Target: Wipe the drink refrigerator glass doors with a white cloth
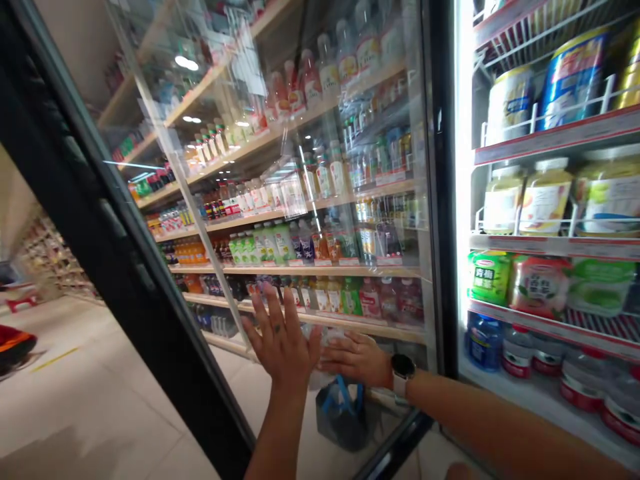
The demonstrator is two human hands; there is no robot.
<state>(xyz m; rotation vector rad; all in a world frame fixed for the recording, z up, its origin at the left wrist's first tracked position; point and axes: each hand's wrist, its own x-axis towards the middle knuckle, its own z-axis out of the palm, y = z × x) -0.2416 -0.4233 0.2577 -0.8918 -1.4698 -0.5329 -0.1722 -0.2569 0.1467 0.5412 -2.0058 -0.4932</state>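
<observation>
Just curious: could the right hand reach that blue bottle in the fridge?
Probably yes: the glass door is swung aside, and nothing appears between the right hand and the blue bottle.

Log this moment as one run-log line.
left hand: fingers spread, beside clear plastic item | right hand: beside same item, smartwatch on wrist | glass cooler door: open | blue-handled bag: below hands

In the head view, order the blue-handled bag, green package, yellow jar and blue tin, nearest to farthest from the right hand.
From the right hand:
1. Blue-handled bag, below it.
2. Green package, right, low shelf.
3. Yellow jar, right, middle shelf.
4. Blue tin, right, top shelf.
</observation>
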